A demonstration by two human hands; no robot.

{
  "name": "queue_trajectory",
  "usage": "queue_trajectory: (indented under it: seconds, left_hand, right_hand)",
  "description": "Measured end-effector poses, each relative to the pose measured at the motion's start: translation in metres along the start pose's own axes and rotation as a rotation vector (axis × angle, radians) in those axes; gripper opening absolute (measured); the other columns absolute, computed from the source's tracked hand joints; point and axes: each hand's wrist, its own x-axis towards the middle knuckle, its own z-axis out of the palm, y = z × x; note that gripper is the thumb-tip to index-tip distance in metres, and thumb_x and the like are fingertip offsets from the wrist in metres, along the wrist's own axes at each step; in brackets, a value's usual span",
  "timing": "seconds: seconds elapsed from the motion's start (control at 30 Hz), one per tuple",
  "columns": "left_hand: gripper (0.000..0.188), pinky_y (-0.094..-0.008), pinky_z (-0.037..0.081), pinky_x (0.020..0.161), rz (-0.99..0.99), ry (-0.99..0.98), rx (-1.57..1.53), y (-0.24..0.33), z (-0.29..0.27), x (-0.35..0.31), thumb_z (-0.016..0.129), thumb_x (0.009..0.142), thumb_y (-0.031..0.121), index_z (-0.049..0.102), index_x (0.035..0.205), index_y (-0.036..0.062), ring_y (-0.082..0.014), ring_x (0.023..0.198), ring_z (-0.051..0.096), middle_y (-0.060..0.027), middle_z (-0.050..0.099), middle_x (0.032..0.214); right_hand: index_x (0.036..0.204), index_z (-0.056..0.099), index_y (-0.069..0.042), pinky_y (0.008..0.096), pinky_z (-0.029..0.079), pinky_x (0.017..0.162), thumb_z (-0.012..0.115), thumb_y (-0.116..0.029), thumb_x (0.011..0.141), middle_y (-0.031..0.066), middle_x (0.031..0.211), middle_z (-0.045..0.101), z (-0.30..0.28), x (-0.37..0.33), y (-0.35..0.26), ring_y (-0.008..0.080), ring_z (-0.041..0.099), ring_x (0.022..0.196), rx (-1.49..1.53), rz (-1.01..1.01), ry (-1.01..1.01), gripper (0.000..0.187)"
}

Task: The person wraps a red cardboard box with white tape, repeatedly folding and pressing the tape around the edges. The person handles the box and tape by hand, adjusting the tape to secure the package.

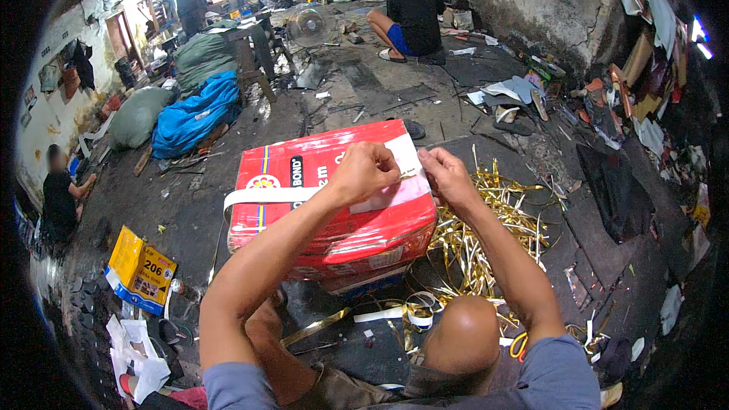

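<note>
A red cardboard box (342, 241), wrapped in shiny clear film, stands in front of my knees like a low bench. Over its right end, my left hand (366, 173) is closed in a pinch, with a short bit of gold strip (409, 174) at its fingertips. Close beside it my right hand (449, 176) is pinched too, at the box's right edge; what lies between its fingers is hidden. Beneath the hands is a pale pink and white patch (399, 196). A white strip (272, 196) crosses the box top and hangs over its left edge.
A tangled heap of gold strips (493, 231) lies right of the box. Orange-handled scissors (519, 345) are by my right knee, a yellow carton (141, 269) at left. Sacks and a blue tarp bundle (196, 114) lie farther left. A person (414, 15) sits far ahead.
</note>
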Motion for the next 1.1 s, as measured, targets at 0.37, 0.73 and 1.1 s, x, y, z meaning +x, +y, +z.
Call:
queue_trajectory:
  seconds: [0.37,0.73,1.1]
  left_hand:
    - [0.009,-0.033,0.05,0.065,0.07,0.222,-0.119,0.007,0.037,-0.013,0.076,0.085,0.008,0.077,0.086,-0.0004,-0.014,0.073,0.062,-0.0095,0.069,0.082]
    - [0.009,-0.0297,0.049,0.064,0.031,0.239,-0.186,0.015,0.043,-0.004,0.075,0.086,0.007,0.075,0.082,-0.001,-0.0118,0.073,0.063,-0.0064,0.067,0.08]
    - [0.009,-0.0297,0.055,0.068,0.102,0.215,-0.104,0.006,0.041,-0.002,0.079,0.083,0.007,0.078,0.085,-0.0009,-0.0145,0.072,0.068,-0.0086,0.073,0.08]
  right_hand:
    - [0.084,0.055,-0.011,0.0235,0.029,0.046,0.06,-0.027,0.107,-0.0082,0.066,0.043,0.004,-0.009,0.012,0.0023,0.036,0.053,0.084,-0.055,0.015,0.029]
    - [0.09,0.059,-0.013,0.0258,0.037,0.043,0.054,-0.066,0.1,0.0025,0.07,0.057,-0.014,0.006,0.013,0.0114,0.055,0.055,0.291,0.273,0.031,0.055]
    - [0.09,0.072,0.005,0.0514,0.053,0.078,0.063,-0.027,0.099,0.0297,0.089,0.071,0.003,0.043,0.023,0.0472,0.07,0.088,-0.529,-0.221,0.252,0.034]
